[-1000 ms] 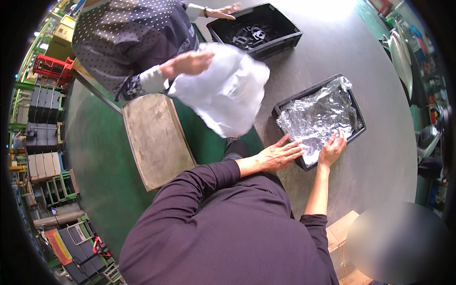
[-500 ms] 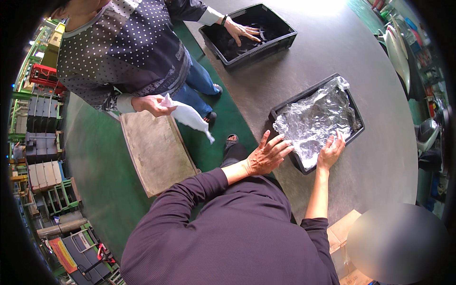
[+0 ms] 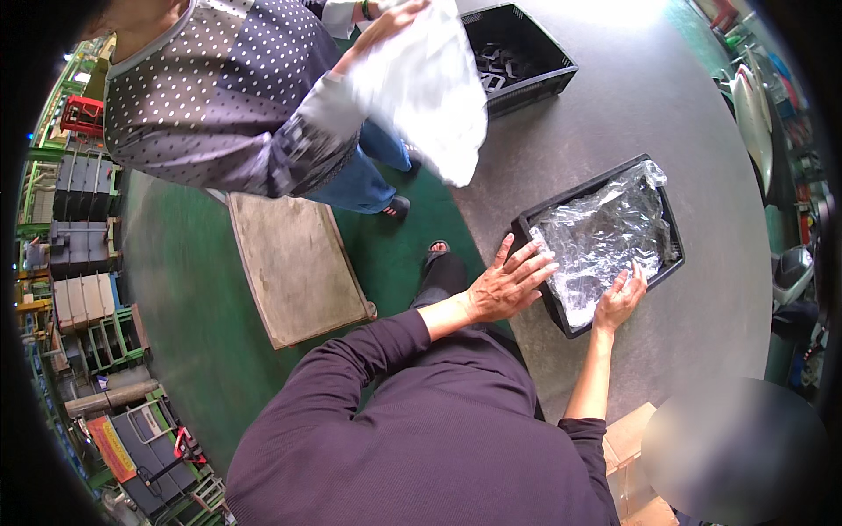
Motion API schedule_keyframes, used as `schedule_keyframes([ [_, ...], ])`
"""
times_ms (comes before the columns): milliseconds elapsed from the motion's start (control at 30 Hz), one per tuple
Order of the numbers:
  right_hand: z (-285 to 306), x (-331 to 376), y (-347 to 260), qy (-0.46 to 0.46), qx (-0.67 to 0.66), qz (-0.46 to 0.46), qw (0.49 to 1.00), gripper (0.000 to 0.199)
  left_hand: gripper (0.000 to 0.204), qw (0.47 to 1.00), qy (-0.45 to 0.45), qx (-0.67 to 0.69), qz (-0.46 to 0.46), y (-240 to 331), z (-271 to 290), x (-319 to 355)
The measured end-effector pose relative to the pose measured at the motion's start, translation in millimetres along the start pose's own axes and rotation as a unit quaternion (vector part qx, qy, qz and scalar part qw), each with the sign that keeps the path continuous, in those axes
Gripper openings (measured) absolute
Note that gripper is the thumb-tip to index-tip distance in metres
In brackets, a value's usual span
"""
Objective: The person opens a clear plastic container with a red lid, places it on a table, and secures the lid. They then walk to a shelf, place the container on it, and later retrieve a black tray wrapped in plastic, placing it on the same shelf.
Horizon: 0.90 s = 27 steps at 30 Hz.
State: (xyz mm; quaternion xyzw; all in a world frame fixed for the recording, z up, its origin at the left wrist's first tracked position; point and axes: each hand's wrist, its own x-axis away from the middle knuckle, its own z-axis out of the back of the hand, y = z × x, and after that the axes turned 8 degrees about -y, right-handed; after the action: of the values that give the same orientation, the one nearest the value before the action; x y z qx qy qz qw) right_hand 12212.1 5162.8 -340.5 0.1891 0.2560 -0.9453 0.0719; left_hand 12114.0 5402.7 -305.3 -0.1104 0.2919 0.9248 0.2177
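One black tray [image 3: 674, 263], lined with crinkled clear plastic film [image 3: 605, 237], lies on the round grey table [image 3: 702, 114], its long axis running from near-left to far-right. The left hand [image 3: 509, 285] rests spread-fingered on its left end; the right hand [image 3: 619, 300] presses open fingers on the near rim. A second black crate [image 3: 526, 61] sits beyond, where a co-worker's hand [image 3: 381, 26] grips a white bag [image 3: 430, 92].

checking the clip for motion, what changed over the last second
The co-worker's hand swung the white plastic bag down to their side, then lifted it high again beside the far black crate. The person's left hand lifted briefly, then spread back over the near tray's corner. The right hand stayed on the clear plastic liner; tray, crate and grey table did not move.
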Motion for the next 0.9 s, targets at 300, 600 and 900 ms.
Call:
schedule_keyframes([
  [300, 2, 1, -9, 0.022, -0.002, 0.002, 1.000, 0.024, 0.056, 0.993, 0.026, 0.030, 0.109, -29, 62, 21],
  [600, 10, -8, -16, 0.042, 0.117, -0.038, 0.991, 0.023, 0.059, 0.979, -0.088, -0.021, 0.185, -87, 92, 0],
  [900, 2, -4, -6, 0.037, 0.053, -0.045, 0.997, 0.025, 0.054, 0.934, -0.169, -0.015, 0.314, -119, 26, 85],
])
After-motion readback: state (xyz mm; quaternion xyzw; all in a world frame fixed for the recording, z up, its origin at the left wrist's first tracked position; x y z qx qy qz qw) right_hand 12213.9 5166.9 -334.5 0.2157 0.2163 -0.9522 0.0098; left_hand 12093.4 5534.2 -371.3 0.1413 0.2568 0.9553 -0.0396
